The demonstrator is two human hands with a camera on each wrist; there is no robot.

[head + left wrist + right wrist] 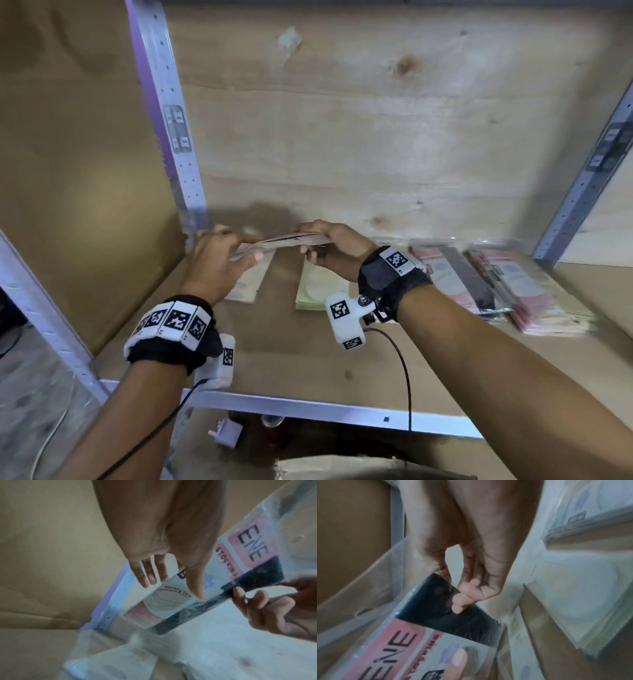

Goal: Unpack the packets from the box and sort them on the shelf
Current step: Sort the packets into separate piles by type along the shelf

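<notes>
A flat clear packet (287,240) with a pink label and black contents hangs level above the shelf board (308,363), held between both hands. My left hand (239,255) holds its left end, thumb on the printed face. My right hand (308,241) pinches its right end. The left wrist view shows the packet (240,561) under my left hand (173,586), with the right hand (267,608) gripping the black edge. In the right wrist view my right hand (452,588) pinches the packet's (402,642) black corner, and the left thumb (457,661) presses the label.
Piles of packets lie along the shelf's back: a pale pile (245,286), a yellow-green pile (318,289), and pink-and-black piles (455,274) (524,294) at the right. Metal posts (164,113) (582,192) flank the bay. A cardboard box (342,466) sits below the shelf's front edge.
</notes>
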